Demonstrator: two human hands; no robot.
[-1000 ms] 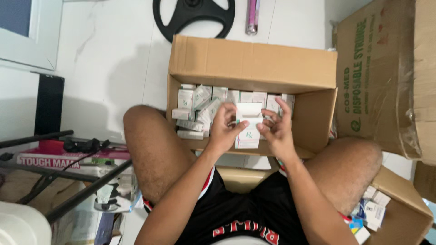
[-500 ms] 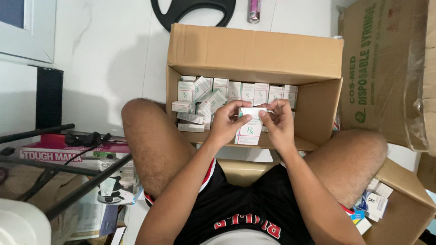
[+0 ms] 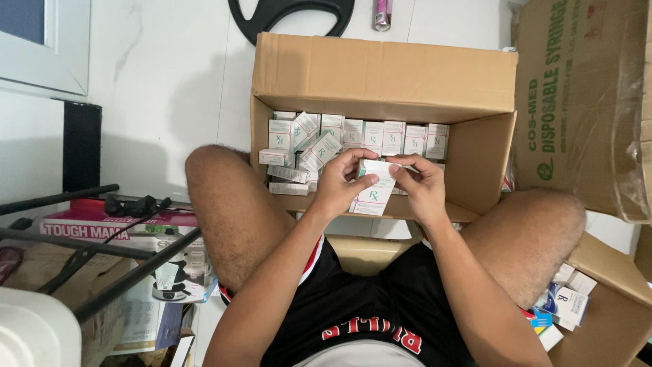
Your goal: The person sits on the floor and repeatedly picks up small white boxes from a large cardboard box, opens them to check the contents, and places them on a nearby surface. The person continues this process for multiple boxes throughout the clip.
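Cardboard, thin and white, so probably light and easy to dent: small white carton (image 3: 375, 191) pinched between both hands, raised just in front of the near wall of the open brown box (image 3: 384, 75), between the knees; likely stiff along the folded edges and soft across the flat faces, so best gripped by the narrow sides or corners rather than squeezed flat; smooth printed surface, perhaps a little slippery under dry fingers; contents unseen, weight only guessed. Left hand (image 3: 339, 185) closed on the carton's left side and top corner, thumb across the front; right hand (image 3: 422, 187) closed on the upper right edge, fingertips working at the top flap; hands close together, not touching so far as can be told. Looks: upright rectangular pack, white with pale green trim and a green mark low on the front face, top end hidden by fingers. Behind it, more cartons (image 3: 367, 136) of the same kind, a tidy row standing at the back, several tumbled at the left. Loose cartons (image 3: 567, 299) also in a second box by the right thigh; large brown case (image 3: 584, 102) standing to the right.
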